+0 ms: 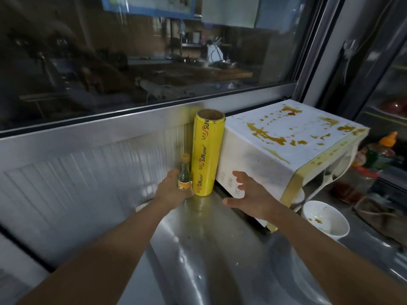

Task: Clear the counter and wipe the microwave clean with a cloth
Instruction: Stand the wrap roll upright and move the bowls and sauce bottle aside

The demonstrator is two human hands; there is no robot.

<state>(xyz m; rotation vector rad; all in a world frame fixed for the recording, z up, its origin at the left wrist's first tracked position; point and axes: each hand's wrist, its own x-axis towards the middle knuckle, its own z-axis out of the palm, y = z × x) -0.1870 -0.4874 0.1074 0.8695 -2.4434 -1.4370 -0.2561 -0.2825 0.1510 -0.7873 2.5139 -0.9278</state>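
The left hand [174, 188] grips a small bottle [184, 173] to clear it, while the right hand [248, 194], fingers spread, reaches toward the yellow wrap roll [206, 155] between them.

Count, head view: two hands showing, left hand [174, 190] and right hand [251, 194]. One yellow cling-film roll [207, 153] standing. One small glass bottle [184, 172] sitting in the left hand. One white microwave [264, 155] sitting alongside. One white bowl [325, 219] lying lower right. One orange-capped sauce bottle [384, 148] standing far right.
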